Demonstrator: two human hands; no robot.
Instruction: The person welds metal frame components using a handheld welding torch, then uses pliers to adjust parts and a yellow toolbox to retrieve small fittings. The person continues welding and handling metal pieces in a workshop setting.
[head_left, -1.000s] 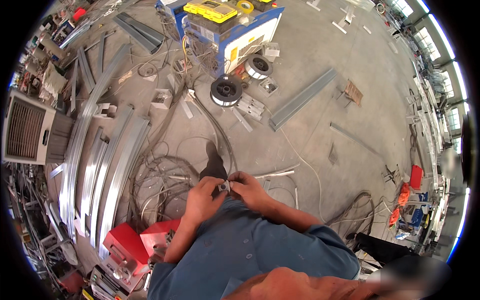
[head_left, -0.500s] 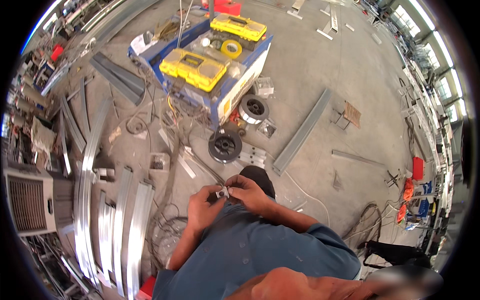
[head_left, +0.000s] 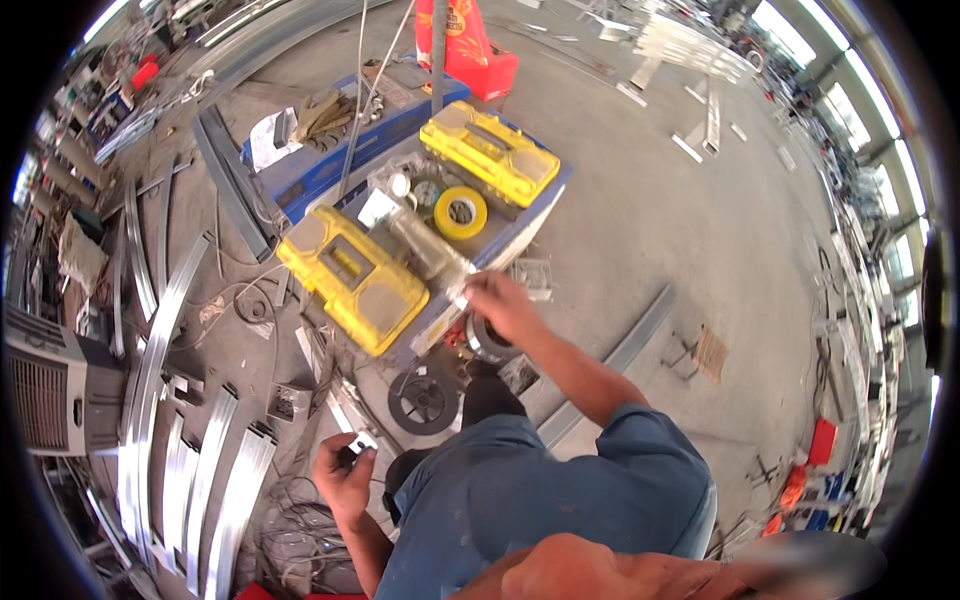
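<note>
My left hand [head_left: 343, 482] is raised low in the picture, left of my body. Between its thumb and fingers it pinches a small pale metal bracket [head_left: 363, 441] with a dark round spot. My right hand [head_left: 506, 306] stretches forward to the near edge of the blue cart [head_left: 508, 240]. Its fingers are closed at a whitish bit beside a clear plastic bag [head_left: 425, 248]; what they grip is too small to make out. A yellow toolbox [head_left: 352, 282] lies left of this hand. Beyond it are a yellow tape roll [head_left: 460, 213] and a second yellow toolbox [head_left: 490, 153].
Below the cart a black spool [head_left: 423, 402] lies on the floor near my feet. Long metal profiles [head_left: 240, 505] lie at the left, with cables around them. A grey beam [head_left: 640, 330] lies to the right. Gloves [head_left: 325, 118] and a red bag [head_left: 462, 40] are farther back.
My hands, together over the small bracket before, have parted. The left carried it left and down; the right reached forward to the cart. The cart now appears nearer.
</note>
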